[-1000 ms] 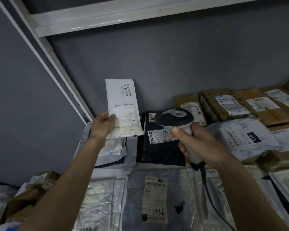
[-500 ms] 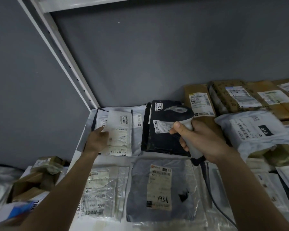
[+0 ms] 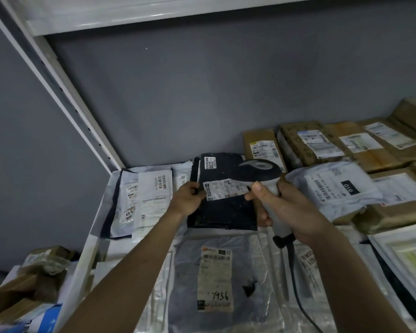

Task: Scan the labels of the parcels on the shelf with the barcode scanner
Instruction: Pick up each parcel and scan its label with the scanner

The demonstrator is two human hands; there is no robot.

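In the middle of the frame the left hand [image 3: 186, 199] pinches the left edge of a black parcel [image 3: 222, 207], fingers curled at its side just beside the white label [image 3: 223, 189]. The right hand [image 3: 286, 207] is wrapped round the grip of the barcode scanner [image 3: 262, 175], thumb up on the front of the handle; the scanner's dark head sits over the parcel's upper right corner and its cable [image 3: 296, 284] trails toward the lower right. The parcel lies at the back of the shelf [image 3: 91, 239], between a white mailer [image 3: 144, 195] to the left and a brown box [image 3: 262, 146] to the right.

The step in hand looks like reading this black parcel's label. To do it well, the left hand should tip or flatten the bag so the label faces the scanner without wrinkles, since soft plastic tends to crease across the bars. The scanner head seems too close and partly over the label; drawing it back a little and aiming squarely at the barcode should help. A second small sticker [image 3: 209, 162] sits at the parcel's top left, so the beam ought to catch the intended code only.
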